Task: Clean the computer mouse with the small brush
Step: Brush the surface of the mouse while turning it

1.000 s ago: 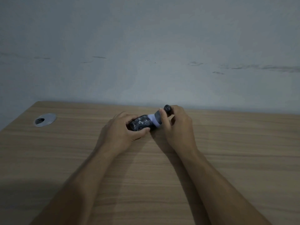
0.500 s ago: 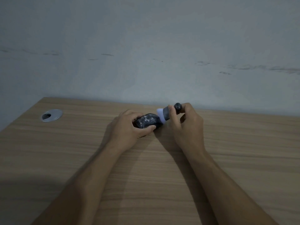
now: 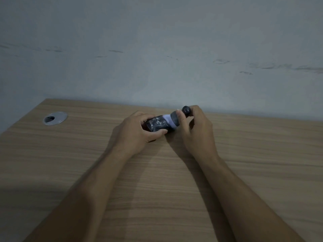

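Observation:
A dark computer mouse (image 3: 157, 124) with pale markings rests on the wooden desk (image 3: 174, 172), gripped from the left by my left hand (image 3: 138, 133). My right hand (image 3: 195, 131) holds a small brush (image 3: 176, 117) with a dark rounded handle and white bristles. The bristles touch the right end of the mouse. Fingers of both hands hide part of the mouse and part of the brush handle.
A round silver cable grommet (image 3: 55, 118) is set into the desk at the far left. A pale grey wall (image 3: 157, 49) rises right behind the desk's far edge. Bare wood stretches to the right and toward me.
The brush moved slightly back onto the mouse's right end after lifting off to the right. The view shifted a little; both hands keep their grips.

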Action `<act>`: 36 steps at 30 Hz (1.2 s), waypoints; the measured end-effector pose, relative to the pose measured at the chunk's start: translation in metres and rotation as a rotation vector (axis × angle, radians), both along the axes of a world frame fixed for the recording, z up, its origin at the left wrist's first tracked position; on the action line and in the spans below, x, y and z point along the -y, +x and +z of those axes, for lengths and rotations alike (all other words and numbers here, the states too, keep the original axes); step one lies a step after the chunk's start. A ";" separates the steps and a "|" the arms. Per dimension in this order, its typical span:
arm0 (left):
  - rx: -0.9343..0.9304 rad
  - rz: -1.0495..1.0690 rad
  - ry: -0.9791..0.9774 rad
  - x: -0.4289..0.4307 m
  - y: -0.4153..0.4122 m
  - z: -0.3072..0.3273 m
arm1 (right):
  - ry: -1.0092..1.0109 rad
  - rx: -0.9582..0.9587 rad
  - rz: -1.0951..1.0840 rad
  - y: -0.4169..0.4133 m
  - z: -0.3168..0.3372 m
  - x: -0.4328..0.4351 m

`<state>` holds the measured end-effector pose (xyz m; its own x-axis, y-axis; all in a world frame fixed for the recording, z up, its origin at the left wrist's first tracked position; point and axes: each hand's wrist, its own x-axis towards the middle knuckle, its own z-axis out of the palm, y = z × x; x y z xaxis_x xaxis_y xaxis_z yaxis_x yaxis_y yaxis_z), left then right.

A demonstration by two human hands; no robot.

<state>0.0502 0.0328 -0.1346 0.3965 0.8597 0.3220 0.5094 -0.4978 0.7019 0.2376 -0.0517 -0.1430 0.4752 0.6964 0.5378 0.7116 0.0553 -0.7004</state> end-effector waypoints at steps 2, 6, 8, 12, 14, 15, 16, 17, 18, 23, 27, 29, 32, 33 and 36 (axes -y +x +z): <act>0.007 -0.003 -0.009 0.000 0.000 0.000 | -0.037 0.003 -0.040 0.008 -0.007 -0.004; 0.013 -0.007 -0.011 -0.001 0.000 -0.001 | 0.046 -0.044 -0.083 0.007 0.002 0.001; 0.015 -0.014 -0.011 -0.001 0.000 -0.001 | 0.089 -0.049 -0.043 -0.001 0.008 0.004; 0.017 -0.016 -0.013 -0.002 -0.001 -0.002 | 0.001 0.026 -0.010 -0.001 -0.003 -0.002; 0.010 -0.005 -0.004 -0.002 0.000 -0.003 | -0.037 0.021 -0.066 0.007 -0.007 -0.004; 0.010 -0.001 -0.001 -0.002 0.000 -0.003 | -0.028 0.009 -0.088 0.009 -0.006 -0.003; 0.012 0.003 -0.001 -0.003 0.001 -0.004 | 0.000 -0.010 -0.102 0.009 -0.003 -0.001; 0.016 0.006 -0.002 -0.003 0.001 -0.004 | 0.041 -0.031 -0.105 0.007 0.002 0.001; 0.018 0.008 0.000 -0.003 0.002 -0.004 | 0.082 -0.047 -0.097 0.002 0.007 0.003; 0.022 0.005 -0.006 -0.003 0.002 -0.003 | 0.012 0.032 -0.027 -0.012 0.005 0.005; 0.012 0.022 0.006 -0.004 0.002 -0.005 | -0.059 0.040 -0.125 0.004 -0.001 0.002; 0.019 0.023 0.008 -0.004 0.002 -0.006 | -0.005 -0.024 -0.121 0.001 0.005 0.006; 0.014 0.004 0.014 -0.004 0.001 -0.004 | 0.057 0.009 -0.048 -0.011 0.013 0.008; 0.010 -0.002 0.014 -0.004 0.001 -0.004 | 0.035 0.036 -0.025 -0.013 0.011 0.007; 0.012 -0.007 0.007 -0.004 0.000 -0.004 | -0.054 0.037 -0.048 -0.005 0.002 0.000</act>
